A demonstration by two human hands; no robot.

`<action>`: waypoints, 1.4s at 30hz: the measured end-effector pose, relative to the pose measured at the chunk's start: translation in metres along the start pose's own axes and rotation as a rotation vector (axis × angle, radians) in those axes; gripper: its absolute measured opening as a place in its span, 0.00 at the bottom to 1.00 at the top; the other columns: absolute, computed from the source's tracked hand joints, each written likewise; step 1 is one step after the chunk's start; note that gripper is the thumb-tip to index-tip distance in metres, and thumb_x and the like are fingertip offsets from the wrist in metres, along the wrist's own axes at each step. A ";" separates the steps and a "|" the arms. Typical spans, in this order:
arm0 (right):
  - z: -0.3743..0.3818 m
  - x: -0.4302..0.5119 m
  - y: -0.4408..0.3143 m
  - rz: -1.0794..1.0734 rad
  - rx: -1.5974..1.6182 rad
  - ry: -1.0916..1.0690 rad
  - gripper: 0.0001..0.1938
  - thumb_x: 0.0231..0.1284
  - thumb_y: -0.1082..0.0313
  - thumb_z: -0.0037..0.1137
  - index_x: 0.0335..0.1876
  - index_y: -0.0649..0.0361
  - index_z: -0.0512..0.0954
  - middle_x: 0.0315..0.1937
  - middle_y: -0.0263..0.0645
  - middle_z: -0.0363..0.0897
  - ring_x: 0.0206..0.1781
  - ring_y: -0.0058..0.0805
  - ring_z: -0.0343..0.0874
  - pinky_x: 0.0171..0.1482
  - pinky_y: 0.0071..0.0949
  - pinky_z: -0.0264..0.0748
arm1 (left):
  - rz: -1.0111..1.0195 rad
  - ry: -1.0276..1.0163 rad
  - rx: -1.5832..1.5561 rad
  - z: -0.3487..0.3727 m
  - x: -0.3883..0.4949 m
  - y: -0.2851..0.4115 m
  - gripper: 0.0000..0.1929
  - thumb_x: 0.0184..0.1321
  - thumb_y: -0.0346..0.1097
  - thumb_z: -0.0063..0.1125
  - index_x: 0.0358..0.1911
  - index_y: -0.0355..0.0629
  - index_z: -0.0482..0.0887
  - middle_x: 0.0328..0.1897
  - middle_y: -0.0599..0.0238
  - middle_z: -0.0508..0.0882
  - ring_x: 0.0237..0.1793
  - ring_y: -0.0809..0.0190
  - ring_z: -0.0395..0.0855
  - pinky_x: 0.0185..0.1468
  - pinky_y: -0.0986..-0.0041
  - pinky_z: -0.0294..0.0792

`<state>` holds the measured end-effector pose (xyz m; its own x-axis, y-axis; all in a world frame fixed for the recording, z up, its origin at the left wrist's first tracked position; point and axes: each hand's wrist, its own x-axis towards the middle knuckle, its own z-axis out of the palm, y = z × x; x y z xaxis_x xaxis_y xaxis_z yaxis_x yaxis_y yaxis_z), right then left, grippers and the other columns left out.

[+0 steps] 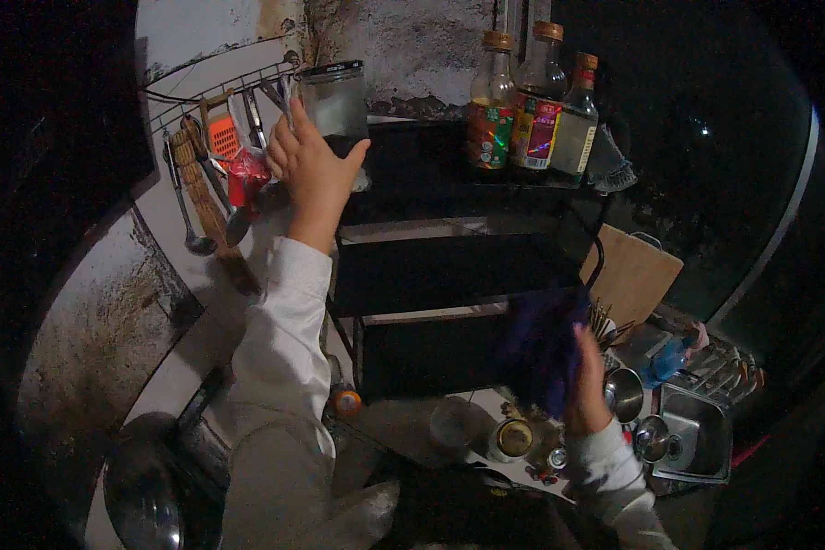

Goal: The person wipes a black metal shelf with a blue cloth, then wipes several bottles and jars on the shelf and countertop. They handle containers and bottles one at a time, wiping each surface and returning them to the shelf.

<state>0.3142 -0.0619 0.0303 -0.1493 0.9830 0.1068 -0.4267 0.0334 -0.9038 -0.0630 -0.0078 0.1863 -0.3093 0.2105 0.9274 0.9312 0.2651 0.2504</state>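
My left hand (315, 168) is raised at the top left end of a black shelf rack (419, 155), fingers spread, in front of a clear jar with a dark lid (333, 100). Whether the fingers touch the jar cannot be told. On the right, my right hand (589, 385) is around the edge of a dark purple cloth (546, 350), which hangs before the lower shelves. Several glass bottles with gold-coloured caps stand at the right of the top shelf, among them a labelled sauce bottle (493, 130).
Ladles and an orange grater (223, 136) hang from a wire rack at left. A wooden cutting board (632, 275) leans at right, above a steel sink (698, 430) and metal bowls. A wok (144, 488) lies lower left. A jar (514, 440) stands below the shelves.
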 end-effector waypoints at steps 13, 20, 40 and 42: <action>0.270 0.197 -0.038 -0.645 -1.288 -0.435 0.24 0.62 0.60 0.55 0.62 0.59 0.72 0.56 0.54 0.76 0.58 0.50 0.76 0.59 0.40 0.72 | -0.049 -0.033 -0.265 0.004 -0.014 -0.013 0.49 0.46 0.54 0.72 0.64 0.29 0.61 0.57 0.35 0.76 0.56 0.37 0.76 0.60 0.56 0.67; 0.268 0.218 -0.029 -0.573 -1.329 -0.809 0.18 0.59 0.62 0.50 0.50 0.65 0.77 0.37 0.52 0.82 0.41 0.48 0.81 0.46 0.40 0.74 | -0.074 -0.027 -0.240 0.004 -0.014 -0.020 0.47 0.46 0.54 0.73 0.63 0.30 0.63 0.59 0.38 0.75 0.57 0.38 0.75 0.61 0.56 0.67; 0.251 0.165 -0.020 -0.906 -1.500 -0.497 0.12 0.52 0.61 0.52 0.39 0.59 0.78 0.34 0.51 0.81 0.41 0.52 0.80 0.44 0.51 0.74 | -0.081 0.015 -0.151 0.013 -0.014 -0.011 0.46 0.47 0.56 0.71 0.63 0.30 0.65 0.56 0.39 0.77 0.57 0.39 0.75 0.64 0.56 0.65; 0.260 0.160 -0.005 -1.061 -1.406 -0.488 0.13 0.50 0.64 0.55 0.41 0.56 0.77 0.35 0.44 0.80 0.44 0.46 0.79 0.45 0.48 0.72 | -0.082 0.023 -0.146 0.015 -0.015 -0.015 0.46 0.46 0.56 0.71 0.63 0.30 0.65 0.56 0.39 0.77 0.57 0.39 0.75 0.64 0.57 0.64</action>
<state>0.0603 0.0487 0.1594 -0.6732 0.3216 0.6659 0.4384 0.8988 0.0090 -0.0748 -0.0008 0.1649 -0.3824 0.1718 0.9079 0.9217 0.1403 0.3616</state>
